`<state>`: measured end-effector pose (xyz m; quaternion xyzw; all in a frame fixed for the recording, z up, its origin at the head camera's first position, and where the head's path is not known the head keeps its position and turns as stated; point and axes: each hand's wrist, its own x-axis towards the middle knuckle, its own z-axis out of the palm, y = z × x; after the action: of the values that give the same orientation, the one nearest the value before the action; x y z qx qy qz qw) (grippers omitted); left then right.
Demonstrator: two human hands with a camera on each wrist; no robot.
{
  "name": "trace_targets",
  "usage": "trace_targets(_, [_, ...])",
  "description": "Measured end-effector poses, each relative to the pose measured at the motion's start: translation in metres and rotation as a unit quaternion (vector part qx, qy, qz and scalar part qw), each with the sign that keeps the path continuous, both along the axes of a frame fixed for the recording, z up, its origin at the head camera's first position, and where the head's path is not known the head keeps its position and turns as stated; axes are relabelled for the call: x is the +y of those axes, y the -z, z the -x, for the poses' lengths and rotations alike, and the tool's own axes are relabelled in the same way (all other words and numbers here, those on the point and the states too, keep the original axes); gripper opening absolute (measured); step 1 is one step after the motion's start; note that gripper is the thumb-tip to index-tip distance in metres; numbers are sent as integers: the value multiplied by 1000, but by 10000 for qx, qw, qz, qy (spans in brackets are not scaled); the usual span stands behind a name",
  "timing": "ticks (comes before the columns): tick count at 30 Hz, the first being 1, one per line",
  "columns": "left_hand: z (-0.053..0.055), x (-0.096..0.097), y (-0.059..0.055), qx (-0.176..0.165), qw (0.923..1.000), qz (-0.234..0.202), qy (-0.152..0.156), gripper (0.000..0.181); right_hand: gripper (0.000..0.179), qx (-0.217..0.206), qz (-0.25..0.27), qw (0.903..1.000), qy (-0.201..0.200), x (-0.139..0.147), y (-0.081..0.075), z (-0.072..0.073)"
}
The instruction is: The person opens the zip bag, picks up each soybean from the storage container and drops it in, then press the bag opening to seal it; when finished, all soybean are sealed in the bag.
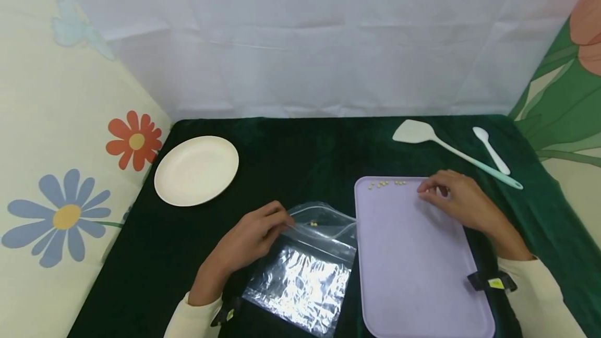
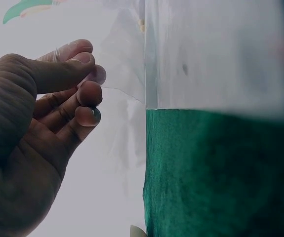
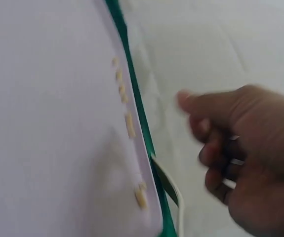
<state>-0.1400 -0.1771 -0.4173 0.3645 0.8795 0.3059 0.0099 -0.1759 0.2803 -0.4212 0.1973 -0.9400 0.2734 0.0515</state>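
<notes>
On the left, my left hand (image 1: 255, 231) pinches the opening edge of a clear zip-lock bag (image 1: 305, 280) lying on the green cloth. A couple of small yellow bean-like pieces (image 1: 313, 223) show in the bag near its mouth. My right hand (image 1: 453, 197) is above the top right corner of a lilac tray (image 1: 413, 265), its thumb and fingers bent. Whether its blurred fingertips (image 3: 185, 100) hold a piece cannot be seen. Several more yellow pieces (image 1: 378, 184) lie along the tray's far edge, some beneath the right hand in the right wrist view (image 3: 140, 198).
A cream plate (image 1: 197, 171) sits at the back left. Behind the tray at the right lie a white spatula (image 1: 415, 132) with a mint handle and a small white spoon (image 1: 490, 150). A white cloth (image 1: 300, 40) hangs at the table's far side.
</notes>
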Motion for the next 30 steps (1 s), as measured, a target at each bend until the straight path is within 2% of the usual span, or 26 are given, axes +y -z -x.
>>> trace_targets(2, [0, 0, 0, -5, 10000, 14, -9, 21, 9, 59, 653, 9978, -129, -9, -1, -1])
trace_targets(4, [0, 0, 0, -4, 10000, 24, -17, 21, 12, 9, 1266, 9915, -285, -18, -4, -1])
trace_targets(8, [-1, 0, -1, -32, 10000, 48, -47, 20, 17, -375, 2482, 9658, -656, -36, -7, -3])
trace_targets(12, [-1, 1, -2, -50, 9999, 78, -61, 20, 17, -720, 3183, 9408, -918, -56, -7, -5])
trace_targets(15, [-1, 1, -2, -39, 9999, 87, -68, 20, 17, -876, 3361, 9309, -1129, -72, -7, -6])
trace_targets(18, [-2, 1, -1, -27, 9999, 95, -74, 20, 18, -972, 3326, 9274, -1412, -90, -6, -7])
trace_targets(23, [-2, 0, -1, -51, 9999, 119, -69, 20, 16, -1048, 3097, 9275, -1814, -116, -7, -10])
trace_targets(30, [-2, 0, -2, -136, 9998, 150, -73, 20, 18, -985, 2976, 9259, -2106, -138, -8, -14])
